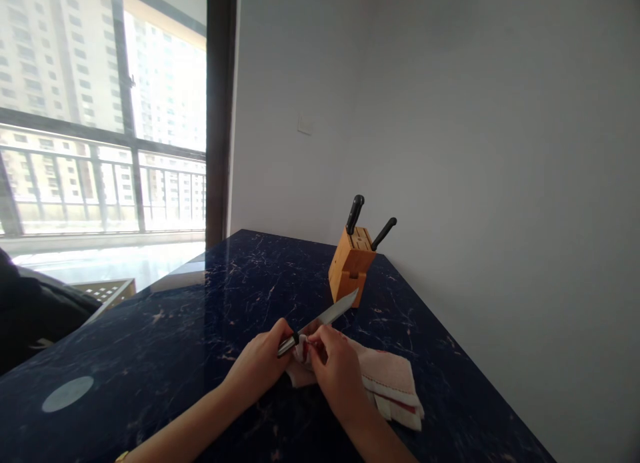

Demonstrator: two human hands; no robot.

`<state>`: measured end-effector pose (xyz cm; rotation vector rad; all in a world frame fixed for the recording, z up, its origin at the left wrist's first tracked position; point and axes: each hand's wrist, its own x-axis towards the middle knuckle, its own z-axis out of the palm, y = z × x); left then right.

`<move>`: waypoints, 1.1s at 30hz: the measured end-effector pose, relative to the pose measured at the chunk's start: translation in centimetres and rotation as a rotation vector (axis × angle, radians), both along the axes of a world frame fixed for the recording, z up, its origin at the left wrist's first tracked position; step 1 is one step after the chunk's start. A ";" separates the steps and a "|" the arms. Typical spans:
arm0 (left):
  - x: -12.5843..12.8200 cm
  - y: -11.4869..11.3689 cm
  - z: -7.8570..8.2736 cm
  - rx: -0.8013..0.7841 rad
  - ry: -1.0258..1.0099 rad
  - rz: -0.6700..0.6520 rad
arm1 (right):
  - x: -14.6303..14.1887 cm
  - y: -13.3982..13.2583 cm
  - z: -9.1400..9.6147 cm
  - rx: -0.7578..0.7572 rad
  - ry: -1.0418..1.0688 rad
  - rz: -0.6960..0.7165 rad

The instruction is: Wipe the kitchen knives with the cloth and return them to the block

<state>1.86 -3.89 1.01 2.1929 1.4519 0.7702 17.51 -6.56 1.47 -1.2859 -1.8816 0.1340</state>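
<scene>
Left hand (263, 358) is closed around the handle of a knife (334, 310); right hand (340, 366) is pinched on a fold of a cloth (387, 372) beside the base of the blade. Dark blue, marble-veined table (170, 356) is seen below both. Beyond the hands, a wooden knife block (343, 271) is stood on the table, with two black-handled knives (355, 214) seated in it. Cloth, pale pink and white, is folded in layers under and to the right of the right hand. Knife is pointed away and rightward, its tip seen in front of the block; whether they are touching cannot be told.
</scene>
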 end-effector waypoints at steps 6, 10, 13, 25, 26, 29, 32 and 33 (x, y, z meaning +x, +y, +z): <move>-0.1 0.0 -0.4 0.053 0.088 -0.055 | 0.0 0.1 -0.3 -0.033 0.057 -0.024; -0.1 -0.1 -0.3 0.039 0.096 -0.040 | 0.1 0.2 -0.4 -0.028 0.005 -0.029; -0.2 -0.2 -0.2 0.028 0.109 -0.034 | 0.1 0.3 -0.5 -0.030 -0.004 -0.023; -0.3 0.1 -0.7 0.093 0.142 -0.033 | -0.1 0.3 -0.8 -0.082 0.037 -0.039; -0.3 0.1 -0.7 0.097 0.151 -0.047 | -0.1 0.3 -0.8 -0.085 0.037 -0.041; -0.3 0.2 -0.8 0.100 0.162 -0.050 | 0.0 0.3 -0.8 -0.091 0.031 -0.041; -0.3 0.2 -0.9 0.099 0.142 -0.024 | 0.0 0.2 -0.8 -0.100 0.030 -0.034; -0.3 0.2 -0.9 0.101 0.140 -0.020 | 0.0 0.2 -0.8 -0.101 0.031 -0.034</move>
